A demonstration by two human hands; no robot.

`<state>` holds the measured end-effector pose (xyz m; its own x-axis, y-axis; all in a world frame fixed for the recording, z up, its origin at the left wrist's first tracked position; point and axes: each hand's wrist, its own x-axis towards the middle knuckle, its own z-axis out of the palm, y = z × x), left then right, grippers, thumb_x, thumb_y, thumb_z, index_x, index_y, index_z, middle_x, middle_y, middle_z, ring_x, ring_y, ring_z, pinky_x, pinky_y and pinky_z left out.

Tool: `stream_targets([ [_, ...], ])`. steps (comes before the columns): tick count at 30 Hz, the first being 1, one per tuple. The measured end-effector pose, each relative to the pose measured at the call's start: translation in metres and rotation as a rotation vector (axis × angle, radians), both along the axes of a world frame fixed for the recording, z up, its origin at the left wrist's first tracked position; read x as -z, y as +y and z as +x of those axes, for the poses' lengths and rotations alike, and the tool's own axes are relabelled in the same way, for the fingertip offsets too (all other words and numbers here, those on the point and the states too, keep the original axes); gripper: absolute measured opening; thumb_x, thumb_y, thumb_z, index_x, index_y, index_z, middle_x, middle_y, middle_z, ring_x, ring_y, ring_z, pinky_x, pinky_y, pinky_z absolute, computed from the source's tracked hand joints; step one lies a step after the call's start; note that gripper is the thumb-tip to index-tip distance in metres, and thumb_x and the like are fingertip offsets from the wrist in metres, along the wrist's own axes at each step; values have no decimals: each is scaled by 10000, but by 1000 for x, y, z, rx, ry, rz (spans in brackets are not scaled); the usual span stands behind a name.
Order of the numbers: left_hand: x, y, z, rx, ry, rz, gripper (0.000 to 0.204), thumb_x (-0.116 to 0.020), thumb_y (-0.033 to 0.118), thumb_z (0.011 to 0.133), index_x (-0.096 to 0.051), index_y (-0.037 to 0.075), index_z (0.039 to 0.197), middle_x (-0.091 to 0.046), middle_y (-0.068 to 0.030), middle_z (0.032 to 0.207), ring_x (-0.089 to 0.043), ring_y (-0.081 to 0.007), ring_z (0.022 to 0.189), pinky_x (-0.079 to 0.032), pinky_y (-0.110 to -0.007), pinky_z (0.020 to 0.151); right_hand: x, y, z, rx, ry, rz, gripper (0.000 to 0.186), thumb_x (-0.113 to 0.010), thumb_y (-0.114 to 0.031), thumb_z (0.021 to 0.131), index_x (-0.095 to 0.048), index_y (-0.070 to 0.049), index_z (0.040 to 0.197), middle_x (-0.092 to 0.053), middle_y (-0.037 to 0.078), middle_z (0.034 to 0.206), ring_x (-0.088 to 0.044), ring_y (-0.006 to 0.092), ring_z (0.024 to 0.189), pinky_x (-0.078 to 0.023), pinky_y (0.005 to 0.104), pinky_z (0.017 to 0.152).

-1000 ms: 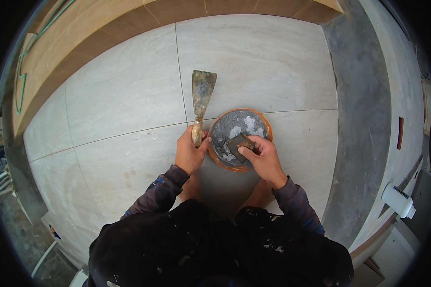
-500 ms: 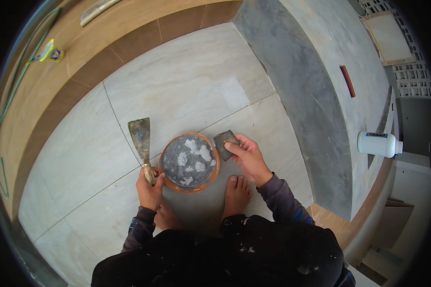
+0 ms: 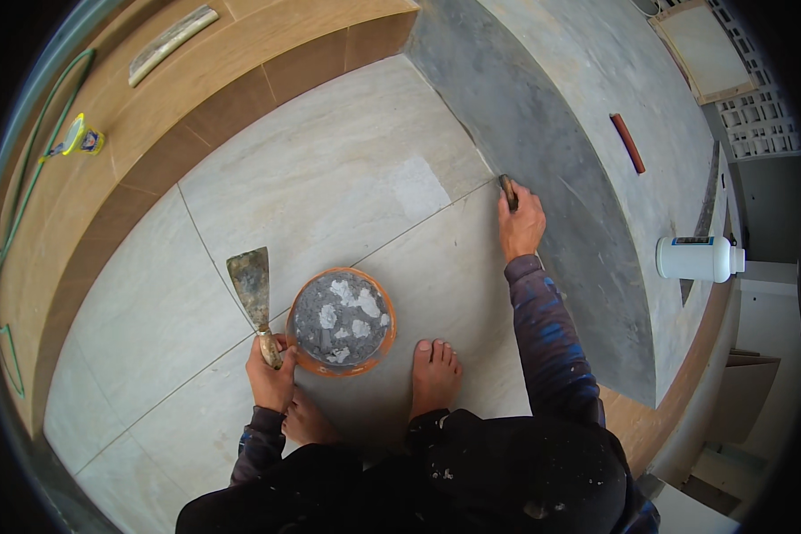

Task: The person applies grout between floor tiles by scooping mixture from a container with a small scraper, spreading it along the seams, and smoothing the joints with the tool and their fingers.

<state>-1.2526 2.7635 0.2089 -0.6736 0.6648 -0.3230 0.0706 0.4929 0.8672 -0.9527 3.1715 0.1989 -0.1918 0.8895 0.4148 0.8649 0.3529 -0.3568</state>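
My left hand [image 3: 270, 372] is closed on the handle of an upright-pointing putty knife [image 3: 252, 280] with a wide, stained blade, beside an orange bowl [image 3: 389, 325]. The bowl holds grey paste [image 3: 325, 338] with pale, lumpy patches. At the right, my right hand [image 3: 522, 218] grips a small dark flat scraper [image 3: 507, 191], seen edge-on, at the joint where the pale tiled floor [image 3: 311, 169] meets a grey cement-faced step [image 3: 552, 160]. My bare feet [image 3: 434, 378] are on the tiles just below the bowl.
A tan tiled ledge [image 3: 178, 98] curves along the back and left, with a pale bar [image 3: 171, 44], a yellow cup [image 3: 82, 133] and a green hose [image 3: 13, 205]. On the right step lie a red stick [image 3: 627, 142] and a white bottle [image 3: 699, 258]. A board [image 3: 699, 49] stands beyond.
My right hand has lifted the scraper from the bowl and moved it up and right to the step's base. The view has turned right; my left hand still holds the putty knife by the bowl.
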Motion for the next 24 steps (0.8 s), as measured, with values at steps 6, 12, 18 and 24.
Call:
stream_targets([
  [6,9,15,5,20,37,8,205,-742,-26,898,-638,-7,1074,-707,-69,988,-668,-169,942,-534,-330,889,19,22,3,-95,-138,49,420,-817,-40,803,-695,-100,1201,-756,85,1074,-679,313,1052,-569,446,870],
  [12,11,34,0,2,-32,-44,203,-736,-32,897,-639,-6,1074,-705,-65,989,-661,-164,943,-533,-330,886,35,30,-6,-123,-134,96,438,-818,-9,778,-703,-102,1190,-750,90,1075,-686,322,1037,-570,441,865],
  [18,19,38,-5,16,25,-41,197,-732,-32,898,-638,-6,1068,-708,-64,981,-661,-164,943,-534,-325,876,40,25,-4,-193,-61,-138,404,-812,-2,778,-721,-97,1160,-745,92,1084,-700,328,1012,-568,433,864],
  [24,25,47,-4,11,5,-73,205,-738,-22,895,-652,-6,1081,-714,-67,978,-664,-165,950,-532,-329,895,46,51,-5,-187,-139,64,413,-809,-2,782,-676,-88,1163,-747,51,1174,-681,295,1077,-575,428,865],
])
